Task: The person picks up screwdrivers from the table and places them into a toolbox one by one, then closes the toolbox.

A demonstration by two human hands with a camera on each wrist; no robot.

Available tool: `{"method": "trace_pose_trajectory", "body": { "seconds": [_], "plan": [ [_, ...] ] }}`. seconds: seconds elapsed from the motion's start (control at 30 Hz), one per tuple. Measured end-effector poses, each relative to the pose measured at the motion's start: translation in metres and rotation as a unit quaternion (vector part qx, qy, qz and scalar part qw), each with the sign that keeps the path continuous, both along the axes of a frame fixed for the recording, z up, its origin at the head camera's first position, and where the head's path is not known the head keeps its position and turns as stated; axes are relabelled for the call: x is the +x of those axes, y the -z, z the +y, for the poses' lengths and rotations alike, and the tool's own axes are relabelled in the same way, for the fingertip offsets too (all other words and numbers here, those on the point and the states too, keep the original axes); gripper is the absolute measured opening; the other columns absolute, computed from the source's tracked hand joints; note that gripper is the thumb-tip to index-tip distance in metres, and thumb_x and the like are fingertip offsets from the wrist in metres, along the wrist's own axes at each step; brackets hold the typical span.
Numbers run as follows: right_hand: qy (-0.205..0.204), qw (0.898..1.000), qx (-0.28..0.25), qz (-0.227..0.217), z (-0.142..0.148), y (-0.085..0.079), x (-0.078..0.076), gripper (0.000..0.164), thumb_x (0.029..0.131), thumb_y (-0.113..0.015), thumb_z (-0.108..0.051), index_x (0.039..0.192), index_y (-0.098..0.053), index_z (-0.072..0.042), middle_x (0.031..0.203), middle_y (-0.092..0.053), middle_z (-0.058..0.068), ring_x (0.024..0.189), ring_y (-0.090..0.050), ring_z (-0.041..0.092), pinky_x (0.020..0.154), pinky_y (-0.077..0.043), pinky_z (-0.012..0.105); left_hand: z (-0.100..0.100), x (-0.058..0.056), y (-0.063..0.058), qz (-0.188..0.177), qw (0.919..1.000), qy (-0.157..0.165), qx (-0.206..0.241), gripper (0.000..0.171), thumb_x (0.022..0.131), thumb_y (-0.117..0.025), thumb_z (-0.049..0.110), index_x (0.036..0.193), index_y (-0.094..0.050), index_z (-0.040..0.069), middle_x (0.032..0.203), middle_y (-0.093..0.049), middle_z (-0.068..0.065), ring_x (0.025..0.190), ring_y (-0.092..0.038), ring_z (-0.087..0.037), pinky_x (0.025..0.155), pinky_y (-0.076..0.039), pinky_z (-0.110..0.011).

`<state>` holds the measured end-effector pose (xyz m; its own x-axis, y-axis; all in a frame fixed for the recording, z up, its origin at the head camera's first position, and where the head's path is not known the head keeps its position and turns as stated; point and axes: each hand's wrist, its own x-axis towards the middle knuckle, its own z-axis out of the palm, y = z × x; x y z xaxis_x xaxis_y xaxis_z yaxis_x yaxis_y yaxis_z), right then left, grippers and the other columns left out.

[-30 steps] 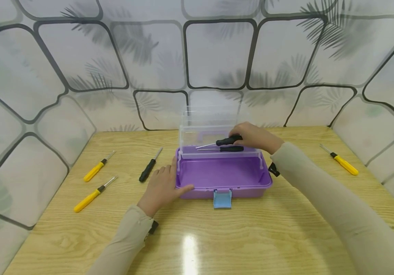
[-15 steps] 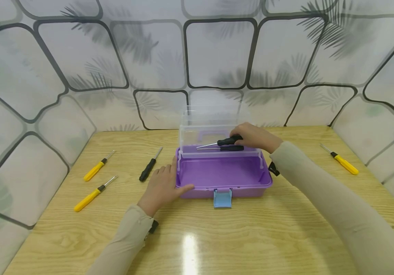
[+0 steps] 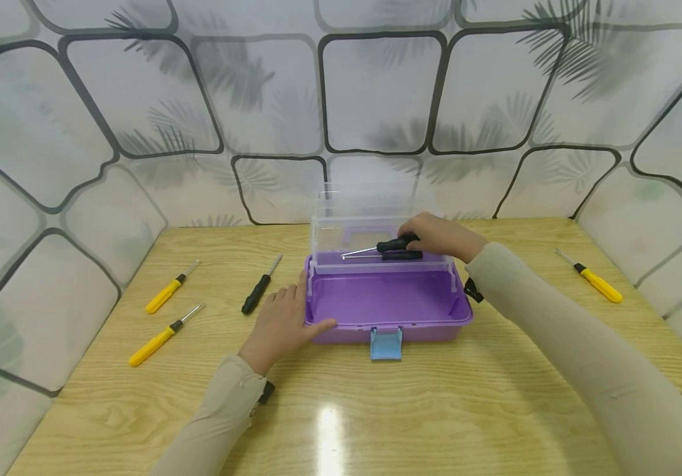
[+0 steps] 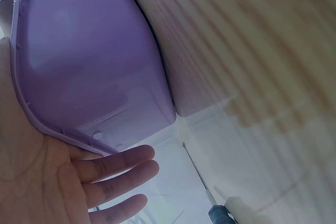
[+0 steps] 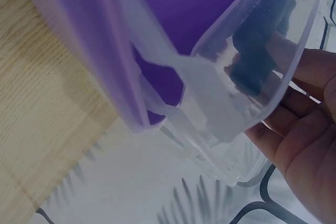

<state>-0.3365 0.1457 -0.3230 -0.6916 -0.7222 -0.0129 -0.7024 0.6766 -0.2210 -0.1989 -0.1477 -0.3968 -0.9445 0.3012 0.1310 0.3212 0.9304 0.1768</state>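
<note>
A purple toolbox (image 3: 385,301) stands with its see-through lid (image 3: 371,205) raised. Along its back runs a clear tray (image 3: 371,269), where a black-handled screwdriver (image 3: 403,255) lies. Just above that one, my right hand (image 3: 439,237) pinches the handle of another black screwdriver (image 3: 392,244), its shaft pointing left. Through the tray wall in the right wrist view, dark handles (image 5: 262,30) show beside the fingers. My left hand (image 3: 281,327) rests against the box's left end, thumb along the front rim. Straight, spread fingers (image 4: 118,166) appear in the left wrist view.
Left of the box lie a black screwdriver (image 3: 256,295) and two yellow ones, a farther (image 3: 164,296) and a nearer (image 3: 152,348). Another yellow screwdriver (image 3: 598,284) lies far right. A blue latch (image 3: 386,345) hangs at the box front. A patterned backdrop (image 3: 382,92) encloses the table.
</note>
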Motion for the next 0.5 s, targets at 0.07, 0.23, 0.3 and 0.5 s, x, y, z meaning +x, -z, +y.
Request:
{"method": "trace_pose_trajectory", "body": {
  "seconds": [0.07, 0.23, 0.3, 0.5],
  "plan": [
    [0.000, 1.000, 0.000, -0.002, -0.0007, -0.0002, 0.0004, 0.004, 0.082, -0.067, -0.001, 0.086, -0.068, -0.003, 0.078, -0.065, 0.005, 0.070, -0.054, 0.015, 0.068, -0.048, 0.034, 0.0001, 0.0004, -0.0003, 0.000, 1.0000, 0.000, 0.001, 0.109, 0.078, -0.053, 0.072, 0.147, -0.017, -0.006, 0.124, -0.057, -0.025, 0.112, -0.056, -0.039, 0.097, -0.045, -0.048],
    [0.001, 1.000, 0.001, -0.003, -0.0018, -0.0003, 0.0011, 0.005, 0.081, -0.067, -0.001, 0.087, -0.068, -0.002, 0.080, -0.066, 0.006, 0.071, -0.056, 0.016, 0.069, -0.049, 0.035, 0.0003, 0.0010, -0.0003, -0.002, 1.0000, 0.001, 0.006, 0.109, 0.079, -0.052, 0.071, 0.147, -0.016, -0.005, 0.123, -0.057, -0.025, 0.112, -0.055, -0.039, 0.097, -0.045, -0.048],
    [0.002, 1.000, 0.002, -0.001, -0.0016, 0.0002, 0.0010, 0.006, 0.081, -0.068, -0.001, 0.087, -0.068, -0.002, 0.080, -0.067, 0.006, 0.071, -0.056, 0.016, 0.070, -0.049, 0.035, 0.0004, 0.0012, -0.0005, -0.003, 1.0000, 0.000, 0.007, 0.109, 0.079, -0.052, 0.071, 0.148, -0.015, -0.005, 0.123, -0.057, -0.025, 0.112, -0.055, -0.039, 0.097, -0.045, -0.048],
    [0.005, 1.000, 0.002, -0.001, -0.0016, 0.0007, 0.0005, 0.007, 0.082, -0.067, -0.001, 0.088, -0.068, -0.002, 0.082, -0.067, 0.007, 0.073, -0.057, 0.017, 0.071, -0.050, 0.036, 0.0002, 0.0015, -0.0005, -0.004, 1.0000, 0.001, 0.007, 0.109, 0.079, -0.052, 0.071, 0.148, -0.014, -0.005, 0.123, -0.057, -0.025, 0.112, -0.055, -0.039, 0.098, -0.045, -0.048]
  ]
}}
